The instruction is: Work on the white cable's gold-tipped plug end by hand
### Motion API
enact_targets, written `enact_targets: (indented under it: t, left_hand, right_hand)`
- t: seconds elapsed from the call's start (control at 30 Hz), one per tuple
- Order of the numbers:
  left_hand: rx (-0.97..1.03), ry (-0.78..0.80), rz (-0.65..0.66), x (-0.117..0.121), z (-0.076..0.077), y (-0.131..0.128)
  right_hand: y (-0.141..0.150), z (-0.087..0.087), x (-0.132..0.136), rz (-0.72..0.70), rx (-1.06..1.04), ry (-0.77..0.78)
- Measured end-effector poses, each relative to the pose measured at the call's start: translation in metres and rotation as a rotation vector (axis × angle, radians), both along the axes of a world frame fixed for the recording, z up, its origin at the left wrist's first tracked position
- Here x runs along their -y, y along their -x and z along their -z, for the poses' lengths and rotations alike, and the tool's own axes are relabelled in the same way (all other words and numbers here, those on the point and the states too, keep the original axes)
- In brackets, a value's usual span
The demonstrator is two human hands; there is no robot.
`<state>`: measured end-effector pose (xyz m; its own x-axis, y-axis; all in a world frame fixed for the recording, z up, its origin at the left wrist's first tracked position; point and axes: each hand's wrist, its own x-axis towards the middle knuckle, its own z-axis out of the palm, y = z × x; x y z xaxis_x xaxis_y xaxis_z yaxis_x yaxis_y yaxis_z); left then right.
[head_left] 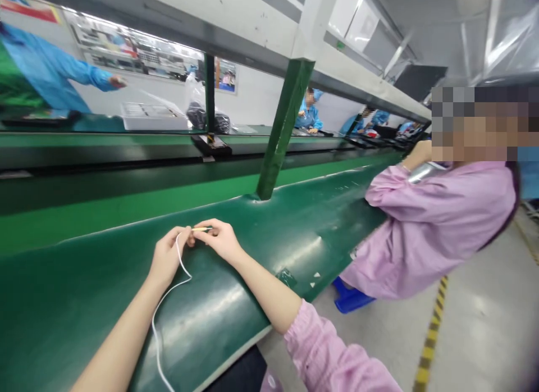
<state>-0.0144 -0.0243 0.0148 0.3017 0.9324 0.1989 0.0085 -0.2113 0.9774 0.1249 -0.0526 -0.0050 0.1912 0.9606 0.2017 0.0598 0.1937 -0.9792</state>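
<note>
A thin white cable (156, 324) runs up from the lower edge of the view to my hands above the green table mat. At its upper end a slim, pale yellow piece with a narrow tip spans the gap between my fingers. My left hand (166, 256) pinches the cable near this end. Opposite it, my right hand (223, 241) has thumb and fingers closed around the yellow piece's tip. The fingertips partly cover the end, so its exact kind cannot be made out.
A green post (284, 131) rises from the mat (105, 268) ahead of me. Behind it runs a conveyor (105, 176) with a black device (213, 146). At the right sits a co-worker in a pink smock (446, 223). Small white triangles (315, 279) lie near the table edge.
</note>
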Motion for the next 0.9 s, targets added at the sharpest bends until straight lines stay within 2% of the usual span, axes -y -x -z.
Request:
enact_targets:
  t: [0.13, 0.4, 0.67, 0.9]
  left_hand:
    - [-0.016, 0.001, -0.008, -0.0008, 0.0021, 0.0003]
    - [-0.003, 0.009, -0.025, -0.0004, 0.0017, 0.0000]
    - [-0.032, 0.012, -0.032, -0.0011, 0.0002, -0.0006]
    - [-0.057, -0.017, 0.005, 0.0001, 0.0004, -0.0012]
  right_hand:
    - [-0.0031, 0.0021, -0.0013, 0.005, -0.061, 0.009]
    - [-0.0069, -0.0047, -0.0013, -0.002, -0.107, 0.027]
    - [-0.0065, -0.0070, 0.0009, -0.004, -0.075, 0.051]
    - [-0.0064, -0.0072, 0.0020, 0.016, -0.002, 0.012]
